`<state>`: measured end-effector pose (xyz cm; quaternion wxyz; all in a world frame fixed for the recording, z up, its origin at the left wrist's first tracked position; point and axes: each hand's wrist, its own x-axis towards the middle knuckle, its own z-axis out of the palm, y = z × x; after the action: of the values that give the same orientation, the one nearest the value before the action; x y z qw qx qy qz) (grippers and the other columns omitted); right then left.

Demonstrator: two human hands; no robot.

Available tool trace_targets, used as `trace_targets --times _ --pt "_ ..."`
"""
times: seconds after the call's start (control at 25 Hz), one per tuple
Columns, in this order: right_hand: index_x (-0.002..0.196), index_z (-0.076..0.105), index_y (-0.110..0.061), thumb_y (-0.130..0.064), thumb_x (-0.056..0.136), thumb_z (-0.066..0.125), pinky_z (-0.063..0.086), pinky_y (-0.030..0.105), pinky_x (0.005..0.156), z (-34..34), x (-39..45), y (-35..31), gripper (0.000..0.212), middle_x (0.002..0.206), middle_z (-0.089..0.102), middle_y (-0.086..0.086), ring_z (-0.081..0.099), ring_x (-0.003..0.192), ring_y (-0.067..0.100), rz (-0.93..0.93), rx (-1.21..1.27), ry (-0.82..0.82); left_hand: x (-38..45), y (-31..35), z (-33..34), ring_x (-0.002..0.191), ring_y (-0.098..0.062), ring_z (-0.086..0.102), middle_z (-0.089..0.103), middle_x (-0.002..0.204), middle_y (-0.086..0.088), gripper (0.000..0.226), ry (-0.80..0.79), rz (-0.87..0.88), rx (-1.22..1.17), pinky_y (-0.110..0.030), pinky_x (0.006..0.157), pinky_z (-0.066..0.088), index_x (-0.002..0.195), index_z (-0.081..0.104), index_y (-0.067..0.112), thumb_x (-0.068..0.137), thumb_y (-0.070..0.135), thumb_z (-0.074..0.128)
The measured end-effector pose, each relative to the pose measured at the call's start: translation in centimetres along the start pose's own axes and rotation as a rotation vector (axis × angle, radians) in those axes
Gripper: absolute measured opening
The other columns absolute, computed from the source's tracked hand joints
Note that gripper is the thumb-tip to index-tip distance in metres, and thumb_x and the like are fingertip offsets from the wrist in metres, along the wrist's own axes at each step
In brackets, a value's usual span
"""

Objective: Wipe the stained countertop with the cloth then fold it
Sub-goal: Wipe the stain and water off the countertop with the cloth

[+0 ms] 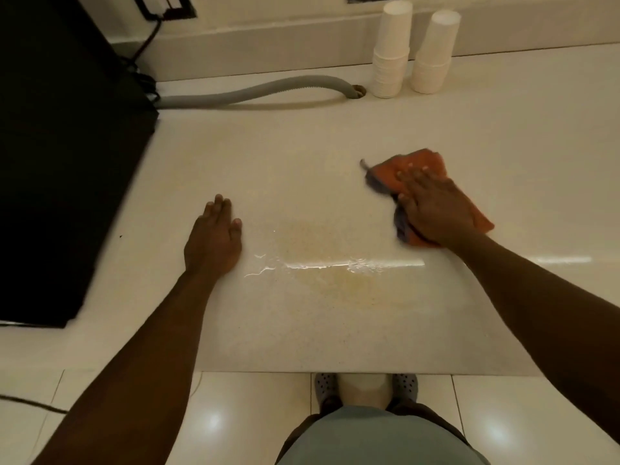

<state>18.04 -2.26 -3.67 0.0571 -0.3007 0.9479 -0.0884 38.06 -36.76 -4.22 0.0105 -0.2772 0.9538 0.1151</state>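
Here, from the head view, the right hand lies flat, fingers spread, pressing the orange cloth onto the countertop — up and right of the yellowish stain. The left hand rests open and empty, left of the stain.

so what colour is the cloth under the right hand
Orange, with a grey-purple underside, in the head view: cloth.

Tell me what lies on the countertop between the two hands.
In the head view, a yellowish stain with a wet streak across it lies between the left hand and the right hand, which presses the orange cloth.
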Motion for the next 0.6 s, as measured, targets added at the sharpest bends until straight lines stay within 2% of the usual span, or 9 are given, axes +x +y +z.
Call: trace_targets --times 0.08,0.16,0.28,0.4,0.52,0.6 --pt "0.154 0.012 -0.028 -0.048 0.101 0.014 0.007 0.049 0.119 0.4 3.0 -1.9 0.057 0.164 0.008 0.0 0.005 0.15 0.023 0.134 0.008 0.017 -0.3 0.0 0.2 0.151 -0.02 0.008 0.01 0.164 -0.004 0.053 0.019 0.004 -0.017 -0.033 0.121 0.006 0.153 0.017 0.012 0.104 0.03 0.024" --pt "0.154 0.012 -0.027 -0.045 0.101 0.016 0.006 0.049 0.119 0.7 5.3 -5.4 0.056 0.164 0.008 0.001 0.005 0.15 0.024 0.121 0.004 0.006 -0.4 -0.1 0.3 0.151 -0.019 0.009 0.011 0.163 -0.004 0.053 0.031 0.009 -0.032 -0.033 0.121 0.006 0.153 0.017 0.011 0.104 0.029 0.023" --pt "0.154 0.012 -0.029 -0.046 0.101 0.017 0.006 0.048 0.119 1.6 6.1 -11.1 0.055 0.164 0.009 -0.001 0.004 0.15 0.022 -0.081 0.004 -0.076 -0.4 -0.1 0.3 0.151 -0.018 0.009 0.011 0.163 -0.003 0.052 0.04 0.012 -0.051 -0.032 0.121 0.006 0.153 0.017 0.013 0.104 0.029 0.022" --pt "0.153 0.013 -0.033 -0.05 0.1 0.013 0.007 0.045 0.119 2.4 1.7 -14.8 0.055 0.163 0.009 -0.005 0.005 0.15 0.017 -0.405 -0.054 -0.149 -0.2 -0.4 0.4 0.151 -0.018 0.009 0.013 0.163 -0.002 0.053 0.044 0.014 -0.06 -0.032 0.121 0.007 0.153 0.017 0.013 0.104 0.031 0.022" --pt "0.151 0.024 -0.033 -0.057 0.096 0.004 0.007 0.037 0.119 1.9 -4.3 -13.1 0.063 0.158 0.016 -0.011 0.009 0.148 0.01 -0.737 -0.029 -0.239 -0.3 -0.5 0.4 0.15 -0.018 0.011 0.015 0.163 -0.002 0.053 0.048 0.007 -0.06 -0.033 0.122 0.009 0.153 0.018 0.014 0.104 0.032 0.022" --pt "0.148 0.033 -0.03 -0.059 0.095 0.003 0.015 0.041 0.119 1.4 -3.4 -9.7 0.067 0.156 0.028 -0.007 0.018 0.147 0.012 -0.71 -0.023 -0.205 -0.4 -0.4 0.3 0.151 -0.017 0.01 0.013 0.163 -0.002 0.053 0.052 0.008 -0.064 -0.032 0.122 0.008 0.153 0.018 0.014 0.104 0.032 0.021"
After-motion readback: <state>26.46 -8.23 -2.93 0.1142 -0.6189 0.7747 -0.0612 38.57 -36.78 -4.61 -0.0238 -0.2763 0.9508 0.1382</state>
